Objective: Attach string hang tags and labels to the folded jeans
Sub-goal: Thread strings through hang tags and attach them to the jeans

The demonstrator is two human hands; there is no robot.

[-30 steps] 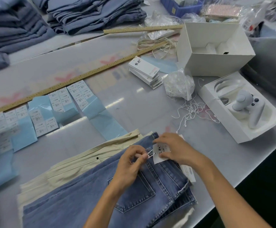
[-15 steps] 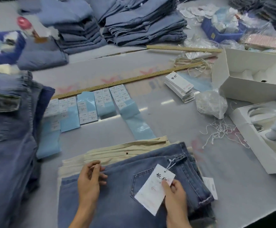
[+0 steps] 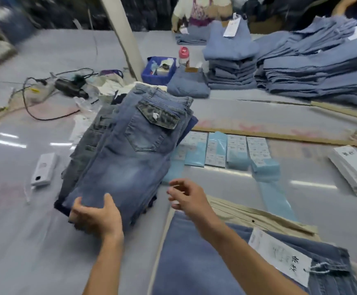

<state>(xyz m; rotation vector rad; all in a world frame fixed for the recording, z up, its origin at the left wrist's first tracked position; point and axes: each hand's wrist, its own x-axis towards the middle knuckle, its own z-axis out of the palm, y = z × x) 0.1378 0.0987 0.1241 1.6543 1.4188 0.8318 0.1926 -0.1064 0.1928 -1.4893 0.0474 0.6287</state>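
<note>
A pile of folded faded jeans (image 3: 130, 150) lies left of centre on the grey table. My left hand (image 3: 94, 213) grips the near edge of the top pair, thumb on top and fingers underneath. My right hand (image 3: 186, 196) hovers just right of the pile, fingers loosely curled and holding nothing. At the lower right lies the tagged pair of jeans (image 3: 205, 262) on a beige cloth (image 3: 258, 218); a white hang tag (image 3: 279, 256) is tied by string to its belt loop.
Blue strips with white size labels (image 3: 226, 150) lie in a row behind a wooden ruler (image 3: 279, 136). A stack of white hang tags (image 3: 354, 169) sits at right. Jeans stacks (image 3: 311, 69), a blue basket (image 3: 158, 70), a bottle (image 3: 184, 55), cables (image 3: 52, 86) and a white device (image 3: 44, 169) surround the pile.
The view swung left from the tagged jeans to the pile. Both hands left the tagged pair; my left hand now grips the pile's top jeans and my right hand hovers beside it.
</note>
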